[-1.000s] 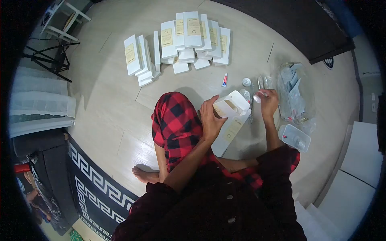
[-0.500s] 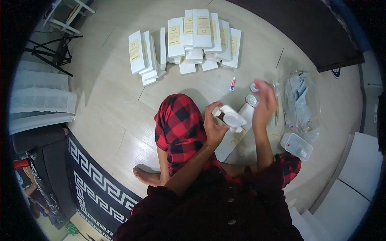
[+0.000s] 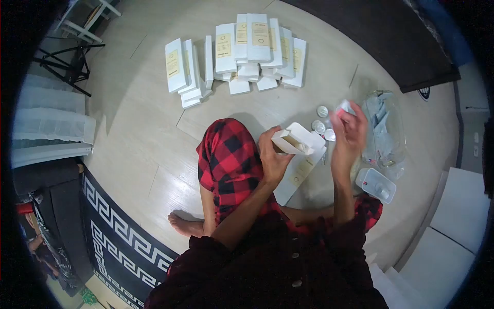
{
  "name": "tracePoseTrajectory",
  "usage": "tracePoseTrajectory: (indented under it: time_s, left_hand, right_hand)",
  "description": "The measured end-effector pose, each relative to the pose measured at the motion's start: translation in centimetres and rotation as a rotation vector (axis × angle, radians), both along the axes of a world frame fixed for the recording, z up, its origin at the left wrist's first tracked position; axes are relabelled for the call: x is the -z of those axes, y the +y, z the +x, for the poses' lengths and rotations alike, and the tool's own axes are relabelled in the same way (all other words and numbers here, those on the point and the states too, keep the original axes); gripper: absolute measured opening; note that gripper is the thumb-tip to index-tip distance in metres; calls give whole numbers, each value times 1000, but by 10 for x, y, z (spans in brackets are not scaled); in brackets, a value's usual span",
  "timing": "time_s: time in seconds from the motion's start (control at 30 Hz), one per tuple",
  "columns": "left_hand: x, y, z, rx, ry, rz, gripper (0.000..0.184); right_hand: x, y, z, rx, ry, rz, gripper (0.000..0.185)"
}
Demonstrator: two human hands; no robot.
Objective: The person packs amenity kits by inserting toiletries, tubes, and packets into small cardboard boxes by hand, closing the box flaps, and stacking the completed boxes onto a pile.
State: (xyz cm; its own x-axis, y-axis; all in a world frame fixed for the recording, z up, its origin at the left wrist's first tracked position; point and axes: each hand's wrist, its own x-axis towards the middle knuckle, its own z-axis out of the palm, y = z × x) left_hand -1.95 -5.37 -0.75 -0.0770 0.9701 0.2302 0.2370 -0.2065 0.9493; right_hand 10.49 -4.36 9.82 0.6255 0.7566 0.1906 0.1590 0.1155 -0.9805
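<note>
My left hand (image 3: 274,157) is wrapped round an upright white cardboard box (image 3: 293,143) whose top is open, with a flap standing up. Just beneath it, another white box (image 3: 299,175) with a pale yellow label lies on the floor by my leg. To the right, my right hand (image 3: 350,126) is raised with its fingers closed on a small white and red tube (image 3: 344,107), partly hidden and blurred. Several round, silvery-lidded pieces (image 3: 318,126) lie on the floor left of that hand.
Many white labelled boxes (image 3: 258,38) are stacked ahead on the floor. At right lie a clear bag (image 3: 396,121) holding grey packets and a translucent tub (image 3: 363,177). Dark furniture (image 3: 370,41) stands at the upper right; a patterned mat (image 3: 121,242) lies at lower left.
The small tube that lay on the floor is gone from there, and my right hand now grips it. The box in my left hand has tipped, showing its opening more.
</note>
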Motion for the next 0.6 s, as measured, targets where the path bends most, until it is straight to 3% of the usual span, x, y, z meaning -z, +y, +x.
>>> tracePoseTrajectory:
  time_s: [0.03,0.1,0.17,0.23,0.3,0.6]
  left_hand:
    - [1,-1,2,2,8,-6,76]
    - [6,-4,5,40,-10,-3,76]
    - [4,-7,7,90,-23,-1,76]
    - [3,-9,5,71,-11,-17,73]
    - [2,-10,4,89,21,22,70]
    - [5,-9,9,41,63,30,63]
  right_hand:
    - [-7,-14,-5,15,-11,2,31]
    - [-17,-33,-9,-78,-280,165,35]
    - [-9,-36,-17,-81,-537,118,34]
    - [5,-32,-27,-111,-550,115,39]
    - [11,-31,-33,-79,-695,124,31]
    - [22,-39,-28,6,-782,131,24]
